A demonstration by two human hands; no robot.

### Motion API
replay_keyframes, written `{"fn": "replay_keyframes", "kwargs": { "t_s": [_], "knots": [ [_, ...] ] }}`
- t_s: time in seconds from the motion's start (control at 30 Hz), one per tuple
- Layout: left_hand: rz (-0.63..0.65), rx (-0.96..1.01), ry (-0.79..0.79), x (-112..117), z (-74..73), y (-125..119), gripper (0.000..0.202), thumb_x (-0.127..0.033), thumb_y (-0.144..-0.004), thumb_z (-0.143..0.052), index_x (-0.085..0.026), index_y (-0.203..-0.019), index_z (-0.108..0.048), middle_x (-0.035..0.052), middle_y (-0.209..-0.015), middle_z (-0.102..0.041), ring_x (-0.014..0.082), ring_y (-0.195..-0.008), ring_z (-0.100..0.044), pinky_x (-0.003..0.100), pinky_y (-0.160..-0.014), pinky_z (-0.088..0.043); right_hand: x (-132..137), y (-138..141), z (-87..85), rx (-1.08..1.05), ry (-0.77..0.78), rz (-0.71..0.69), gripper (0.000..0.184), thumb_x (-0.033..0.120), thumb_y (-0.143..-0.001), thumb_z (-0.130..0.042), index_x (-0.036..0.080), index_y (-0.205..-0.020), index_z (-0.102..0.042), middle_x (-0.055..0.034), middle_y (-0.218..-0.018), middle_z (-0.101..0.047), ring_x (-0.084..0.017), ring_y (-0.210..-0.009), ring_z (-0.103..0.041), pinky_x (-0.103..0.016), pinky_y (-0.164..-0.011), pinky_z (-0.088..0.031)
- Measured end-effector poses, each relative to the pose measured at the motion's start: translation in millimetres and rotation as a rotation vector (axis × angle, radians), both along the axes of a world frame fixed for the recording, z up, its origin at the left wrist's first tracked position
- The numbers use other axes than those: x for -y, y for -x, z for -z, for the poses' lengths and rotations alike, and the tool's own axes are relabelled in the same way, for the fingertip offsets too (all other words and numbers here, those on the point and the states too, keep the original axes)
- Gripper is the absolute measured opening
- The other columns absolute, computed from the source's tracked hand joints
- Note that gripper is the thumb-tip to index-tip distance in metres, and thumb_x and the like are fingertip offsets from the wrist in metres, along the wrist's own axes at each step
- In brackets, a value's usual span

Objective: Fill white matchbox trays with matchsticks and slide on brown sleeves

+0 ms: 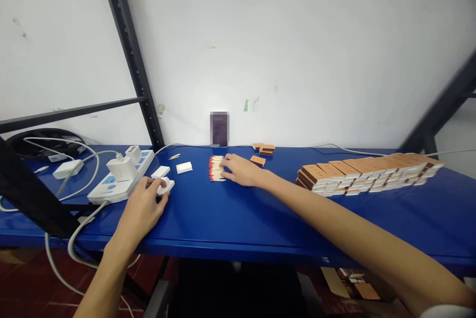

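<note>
My left hand (147,204) is closed around a small white matchbox tray (166,186), low over the blue table, beside the power strip. Two more white trays lie just beyond it: one nearly touching (160,171), the other white tray (184,167) a little to the right. A row of red-tipped matches (215,169) is spread on the tabletop, heads toward the left. The fingertips of my right hand (240,169) are bent onto the plain ends of these matches; how many they grip is hidden.
A long stack of brown-topped matchboxes (357,174) stands at the right. Several brown matchbox sleeves (258,160) lie near the wall. A power strip (111,189) with chargers and cables takes up the left, beside a black metal post (130,50). A dark pixelated rectangle (219,129) leans against the wall.
</note>
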State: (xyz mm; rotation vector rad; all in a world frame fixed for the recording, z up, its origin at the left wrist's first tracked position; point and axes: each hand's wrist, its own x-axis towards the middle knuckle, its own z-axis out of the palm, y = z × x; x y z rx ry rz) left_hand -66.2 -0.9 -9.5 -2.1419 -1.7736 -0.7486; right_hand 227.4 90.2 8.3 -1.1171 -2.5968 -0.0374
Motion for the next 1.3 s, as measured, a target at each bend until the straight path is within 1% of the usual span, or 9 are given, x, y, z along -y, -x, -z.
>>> {"fn": "replay_keyframes", "kwargs": {
  "t_s": [0.13, 0.33, 0.57, 0.7, 0.83, 0.93, 1.03, 1.2, 1.3],
  "knots": [
    [0.075, 0.028, -0.017, -5.6, 2.2, 1.6, 0.019, -0.036, -0.089, -0.045, -0.020, -0.087, -0.055, 0.0065, -0.092, -0.051, 0.0228, -0.078, -0.058, 0.036, -0.072, -0.048, -2.4, 5.7, 13.0, -0.031, -0.026, 0.037, 0.023, 0.022, -0.097, -0.046, 0.012, -0.097, -0.066, -0.0135, -0.102, -0.063, -0.022, -0.095, -0.056, -0.033, -0.085, -0.041],
    [0.220, 0.084, -0.132, -5.9, 0.8, -1.8, 0.021, -0.031, -0.086, -0.050, -0.023, -0.101, -0.061, 0.0088, -0.106, -0.050, 0.0281, -0.102, -0.053, 0.043, -0.090, -0.046, -8.9, 8.2, 22.4, -0.174, -0.032, 0.031, 0.015, 0.023, -0.093, -0.055, 0.015, -0.095, -0.067, -0.0092, -0.099, -0.065, -0.019, -0.092, -0.054, -0.031, -0.084, -0.040],
    [0.267, 0.142, -0.188, 3.7, -7.6, -18.7, 0.029, -0.025, -0.087, -0.047, -0.025, -0.108, -0.065, 0.0084, -0.116, -0.052, 0.0279, -0.109, -0.052, 0.043, -0.093, -0.046, -5.4, 6.1, 22.4, -0.258, 0.009, 0.057, 0.013, 0.020, -0.092, -0.054, 0.017, -0.086, -0.066, -0.0052, -0.089, -0.065, -0.018, -0.085, -0.051, -0.030, -0.079, -0.038],
    [0.252, 0.181, -0.143, 1.5, -7.8, -12.3, 0.032, -0.023, -0.085, -0.047, -0.024, -0.112, -0.063, 0.0073, -0.117, -0.053, 0.0269, -0.112, -0.052, 0.043, -0.099, -0.043, -6.5, 6.4, 24.7, -0.281, 0.040, 0.065, 0.014, 0.020, -0.091, -0.053, 0.017, -0.081, -0.063, -0.0037, -0.087, -0.064, -0.016, -0.082, -0.050, -0.029, -0.080, -0.037],
    [0.255, 0.327, -0.083, -1.0, -9.1, -3.5, 0.029, -0.025, -0.085, -0.050, -0.024, -0.111, -0.063, 0.0060, -0.118, -0.057, 0.0255, -0.115, -0.053, 0.044, -0.104, -0.040, -8.4, 6.9, 27.9, -0.307, 0.047, 0.047, 0.012, 0.019, -0.089, -0.053, 0.017, -0.079, -0.058, -0.0026, -0.086, -0.062, -0.014, -0.079, -0.050, -0.028, -0.080, -0.037],
    [0.315, 0.473, -0.016, 1.7, -12.2, -5.1, 0.028, -0.032, -0.086, -0.055, -0.023, -0.112, -0.062, 0.0058, -0.120, -0.059, 0.0249, -0.116, -0.055, 0.041, -0.103, -0.041, -7.8, 6.1, 28.6, -0.362, 0.042, 0.038, 0.008, 0.019, -0.088, -0.052, 0.018, -0.081, -0.055, -0.0022, -0.085, -0.061, -0.015, -0.079, -0.050, -0.028, -0.078, -0.038],
    [0.405, 0.580, 0.165, 9.0, -14.9, -17.4, 0.031, -0.039, -0.088, -0.057, -0.023, -0.114, -0.062, 0.0056, -0.119, -0.064, 0.0240, -0.113, -0.059, 0.036, -0.097, -0.046, -2.4, 5.5, 27.7, -0.421, 0.039, 0.018, 0.005, 0.021, -0.088, -0.051, 0.018, -0.084, -0.054, -0.0025, -0.085, -0.060, -0.016, -0.081, -0.051, -0.029, -0.076, -0.039],
    [0.483, 0.398, 0.335, 18.9, -10.6, -54.3, 0.027, -0.033, -0.094, -0.045, -0.023, -0.104, -0.068, 0.0033, -0.107, -0.070, 0.0224, -0.098, -0.064, 0.032, -0.082, -0.051, 18.6, 7.9, 25.1, -0.462, 0.080, -0.059, 0.004, 0.018, -0.085, -0.051, 0.019, -0.081, -0.052, -0.0014, -0.081, -0.058, -0.014, -0.074, -0.050, -0.027, -0.070, -0.039],
    [0.441, 0.310, 0.294, 16.7, -5.3, -69.7, 0.029, -0.029, -0.094, -0.045, -0.022, -0.112, -0.067, 0.0043, -0.107, -0.069, 0.0229, -0.098, -0.063, 0.037, -0.089, -0.048, 29.5, 8.2, 23.2, -0.487, 0.126, -0.097, 0.004, 0.016, -0.082, -0.051, 0.019, -0.080, -0.053, 0.0012, -0.075, -0.055, -0.012, -0.066, -0.048, -0.025, -0.064, -0.037]
  ]
}}
